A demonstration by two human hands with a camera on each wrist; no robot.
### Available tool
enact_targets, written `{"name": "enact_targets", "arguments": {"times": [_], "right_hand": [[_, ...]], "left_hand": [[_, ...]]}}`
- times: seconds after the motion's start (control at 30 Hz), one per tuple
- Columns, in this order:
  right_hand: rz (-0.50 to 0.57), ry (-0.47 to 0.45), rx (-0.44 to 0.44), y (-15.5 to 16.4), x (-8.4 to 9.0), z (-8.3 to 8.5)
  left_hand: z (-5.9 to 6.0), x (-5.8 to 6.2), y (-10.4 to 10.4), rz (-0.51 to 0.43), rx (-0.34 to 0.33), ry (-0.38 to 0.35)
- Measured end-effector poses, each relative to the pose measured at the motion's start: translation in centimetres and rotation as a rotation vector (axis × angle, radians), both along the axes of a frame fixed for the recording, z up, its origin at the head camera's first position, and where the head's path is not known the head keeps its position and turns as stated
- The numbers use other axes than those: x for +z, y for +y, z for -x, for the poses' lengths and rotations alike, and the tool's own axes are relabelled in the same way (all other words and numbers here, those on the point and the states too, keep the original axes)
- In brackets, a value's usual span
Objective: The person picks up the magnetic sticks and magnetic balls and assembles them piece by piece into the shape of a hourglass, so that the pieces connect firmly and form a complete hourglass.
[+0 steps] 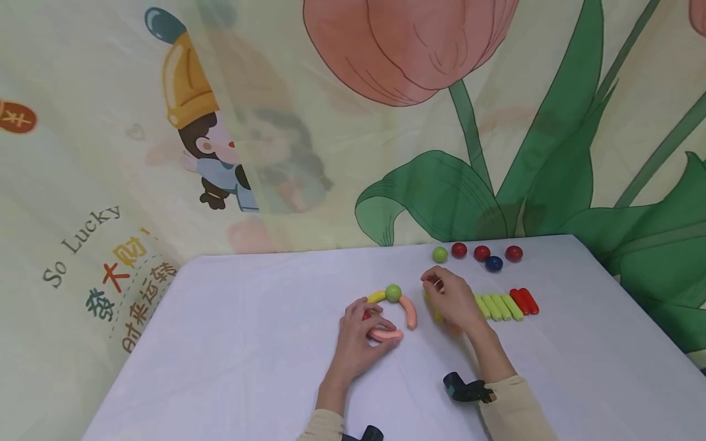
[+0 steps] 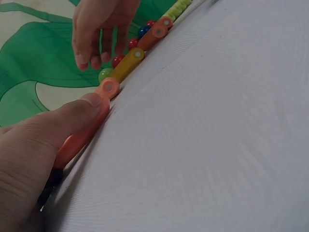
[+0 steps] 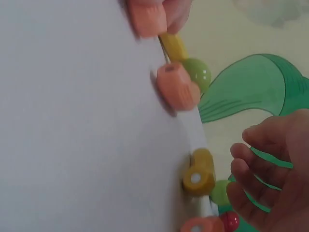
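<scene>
My left hand (image 1: 357,343) grips a pink curved magnetic rod (image 1: 385,335), the thumb along its near side. Its fingers reach over a red ball (image 1: 366,315), which is partly hidden. Behind them, a yellow curved rod (image 1: 377,297), a green ball (image 1: 393,293) and another pink curved rod (image 1: 409,312) form part of a ring. To the right, my right hand (image 1: 453,300) hovers with loosely bent fingers, nothing visible between them in the right wrist view. Beneath it lie a yellow rod (image 3: 199,176) and an orange rod (image 3: 200,224), mostly covered in the head view.
Several light-green rods (image 1: 499,306) lie in a row right of the right hand, with red rods (image 1: 524,301) at the end. At the back edge of the white table (image 1: 248,343) sit a green ball (image 1: 439,255), red balls (image 1: 482,253) and a blue ball (image 1: 493,264).
</scene>
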State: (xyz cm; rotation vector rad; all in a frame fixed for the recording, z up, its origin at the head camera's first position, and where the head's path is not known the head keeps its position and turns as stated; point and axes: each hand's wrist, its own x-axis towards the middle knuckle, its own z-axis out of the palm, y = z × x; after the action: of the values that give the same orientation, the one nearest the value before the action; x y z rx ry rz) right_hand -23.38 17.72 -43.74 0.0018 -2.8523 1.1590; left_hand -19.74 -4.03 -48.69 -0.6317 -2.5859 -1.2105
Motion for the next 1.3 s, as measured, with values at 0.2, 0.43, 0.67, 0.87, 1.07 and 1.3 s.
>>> {"name": "enact_targets", "arguments": {"times": [0.2, 0.43, 0.67, 0.87, 1.07, 1.3], "right_hand": [[-0.038, -0.008, -0.035, 1.7, -0.4, 0.7], [-0.085, 0.029, -0.023, 2.6, 0.0, 2.0], [-0.15, 0.116, -0.033, 2.9, 0.1, 3.7], [-0.211, 0.102, -0.014, 3.0, 0.2, 5.2], [-0.288, -0.004, 0.043, 3.1, 0.1, 5.9], [-0.277, -0.048, 0.066, 2.9, -0.1, 5.9]], "left_hand": [[0.0, 0.0, 0.0, -0.01, -0.001, -0.001], [0.0, 0.0, -0.1, -0.013, -0.001, -0.004], [-0.2, 0.0, -0.2, -0.017, -0.008, 0.005], [-0.1, -0.1, -0.2, -0.004, 0.002, 0.03], [-0.2, -0.1, -0.1, -0.015, -0.002, 0.033], [-0.2, -0.1, -0.1, -0.002, 0.0, 0.02]]}}
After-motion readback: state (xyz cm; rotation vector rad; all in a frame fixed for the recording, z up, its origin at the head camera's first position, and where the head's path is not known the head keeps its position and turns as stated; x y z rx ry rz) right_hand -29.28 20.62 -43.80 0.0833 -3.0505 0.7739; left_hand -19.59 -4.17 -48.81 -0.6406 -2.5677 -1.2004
